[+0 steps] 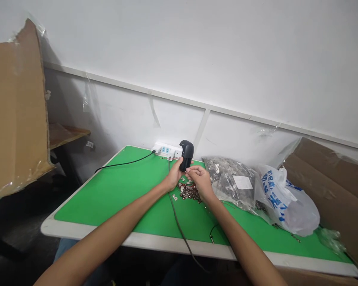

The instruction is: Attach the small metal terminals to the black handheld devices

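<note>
The left hand [174, 174] clasps a black device [187, 150], which stands at one o'clock from it, long axis running roughly six to twelve. The right hand [201, 180] is nearer the lower end, fingertips bunched there; whether they pinch anything, I can't tell. Small metal parts [190, 192] lie toward six o'clock.

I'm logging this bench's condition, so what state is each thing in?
Black device, gripped in left hand; right hand at its lower end
Metal pieces, loose, heaped
Power strip, cable attached at left end
Gray cable, hanging over table edge
Clear bag, filled; sealing unclear
White printed bag, bulging, crumpled
</note>
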Demonstrator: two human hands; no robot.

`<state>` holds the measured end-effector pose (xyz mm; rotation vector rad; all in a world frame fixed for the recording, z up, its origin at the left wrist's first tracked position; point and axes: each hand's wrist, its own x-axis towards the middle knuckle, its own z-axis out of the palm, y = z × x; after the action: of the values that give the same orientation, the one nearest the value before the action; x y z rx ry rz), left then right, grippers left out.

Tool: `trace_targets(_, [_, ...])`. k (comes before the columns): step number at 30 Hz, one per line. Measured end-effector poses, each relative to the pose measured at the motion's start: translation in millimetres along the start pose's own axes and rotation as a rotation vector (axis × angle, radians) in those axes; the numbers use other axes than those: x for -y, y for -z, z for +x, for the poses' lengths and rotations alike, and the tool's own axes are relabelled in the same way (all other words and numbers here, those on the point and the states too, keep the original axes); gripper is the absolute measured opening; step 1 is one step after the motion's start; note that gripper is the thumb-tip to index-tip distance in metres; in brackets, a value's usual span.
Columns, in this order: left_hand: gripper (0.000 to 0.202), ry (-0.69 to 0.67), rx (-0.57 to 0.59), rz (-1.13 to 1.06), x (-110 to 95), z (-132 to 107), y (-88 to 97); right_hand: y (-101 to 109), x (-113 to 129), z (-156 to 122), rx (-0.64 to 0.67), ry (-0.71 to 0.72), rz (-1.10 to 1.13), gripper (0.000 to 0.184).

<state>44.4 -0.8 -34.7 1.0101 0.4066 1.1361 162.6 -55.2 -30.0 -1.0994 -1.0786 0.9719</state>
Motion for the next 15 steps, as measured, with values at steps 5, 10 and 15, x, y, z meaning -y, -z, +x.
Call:
trace_targets(5, [0.076, -0.019, 0.018, 0.026, -0.8, -3.8, -2.7, -0.5, -0.3, 0.5, -0.004, -0.025, 0.010, 0.040])
trace_targets(10, [0.072, -0.026, 0.038, 0.034, -0.1, -7.4, -6.1, -1.9, -0.4, -0.7, -0.033, -0.045, 0.009, 0.043])
trace_targets(15, [0.072, -0.042, 0.029, 0.027, 1.9, -8.1, -7.9, -2.4, -2.0, -0.7, -0.045, -0.031, 0.005, 0.048])
